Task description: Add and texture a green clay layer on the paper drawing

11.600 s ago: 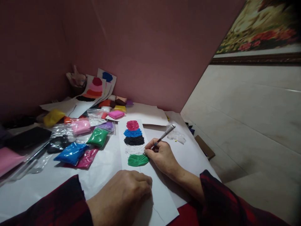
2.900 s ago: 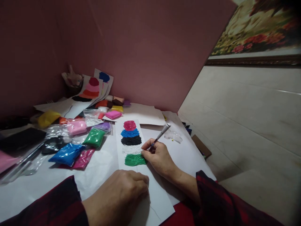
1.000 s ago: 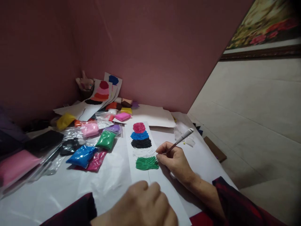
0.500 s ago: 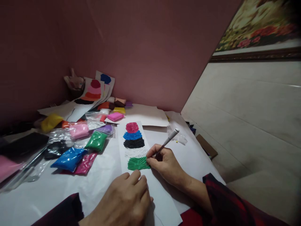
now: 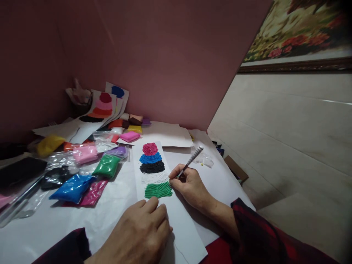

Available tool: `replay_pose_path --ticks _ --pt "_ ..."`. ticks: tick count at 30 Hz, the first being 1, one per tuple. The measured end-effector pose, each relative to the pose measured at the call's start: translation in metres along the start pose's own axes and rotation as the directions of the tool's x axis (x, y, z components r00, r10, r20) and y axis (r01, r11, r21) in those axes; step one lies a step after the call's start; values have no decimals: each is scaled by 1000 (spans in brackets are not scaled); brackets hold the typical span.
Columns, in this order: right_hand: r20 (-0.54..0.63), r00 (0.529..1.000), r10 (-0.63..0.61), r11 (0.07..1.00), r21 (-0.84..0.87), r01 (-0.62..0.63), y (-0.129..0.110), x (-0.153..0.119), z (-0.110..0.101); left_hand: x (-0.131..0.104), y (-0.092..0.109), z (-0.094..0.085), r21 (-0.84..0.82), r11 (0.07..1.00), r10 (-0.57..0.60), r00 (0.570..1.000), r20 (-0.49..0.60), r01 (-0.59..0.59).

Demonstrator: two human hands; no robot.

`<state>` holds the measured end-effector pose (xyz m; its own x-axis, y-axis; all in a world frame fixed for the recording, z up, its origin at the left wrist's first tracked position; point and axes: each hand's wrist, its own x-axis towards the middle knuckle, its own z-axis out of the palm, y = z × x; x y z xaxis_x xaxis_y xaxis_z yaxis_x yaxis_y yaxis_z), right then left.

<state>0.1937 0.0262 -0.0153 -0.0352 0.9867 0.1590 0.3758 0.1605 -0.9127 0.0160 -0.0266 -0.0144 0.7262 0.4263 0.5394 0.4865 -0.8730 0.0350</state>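
Note:
A long white paper strip (image 5: pixel 180 223) bears textured clay bands: a crimson round patch (image 5: pixel 150 149) on top, then a blue band (image 5: pixel 150 158), a black band (image 5: pixel 152 167), a white band (image 5: pixel 154 178) and a ridged green band (image 5: pixel 158 190). My right hand (image 5: pixel 189 185) pinches a slim tool with a striped handle (image 5: pixel 191 158); its working tip is hidden by the fingers, by the right ends of the white and green bands. Below the green band my left hand (image 5: pixel 141 229) lies on the strip, palm down, with loosely bent fingers and nothing visible in it.
Left of the strip lie clay packets, among them green (image 5: pixel 106 165), blue (image 5: pixel 72 188), pale pink (image 5: pixel 85 154) and black (image 5: pixel 56 177). Behind them, cards with coloured bands (image 5: pixel 102 104) lean near the wall. White sheets (image 5: pixel 167 134) lie at the back, a clear plastic bag (image 5: pixel 204 160) at right.
The whole scene has shifted slightly left in view. My right fingertips have moved up a little off the green band's right edge, towards the white band. The left hand stays on the strip.

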Motion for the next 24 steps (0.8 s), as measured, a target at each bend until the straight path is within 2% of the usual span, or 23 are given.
replay_pose_path --ticks 6,15,24 --pt "-48 999 -22 999 -27 21 -2 2 -1 1 0 0 2 1000 -2 1000 -3 2" --pt "-97 995 -14 999 36 18 3 3 -2 -1 0 -1 1 1000 5 1000 16 -5" --pt "6 1000 -13 996 90 13 0 -5 6 -2 0 1 6 1000 5 1000 -5 -5"
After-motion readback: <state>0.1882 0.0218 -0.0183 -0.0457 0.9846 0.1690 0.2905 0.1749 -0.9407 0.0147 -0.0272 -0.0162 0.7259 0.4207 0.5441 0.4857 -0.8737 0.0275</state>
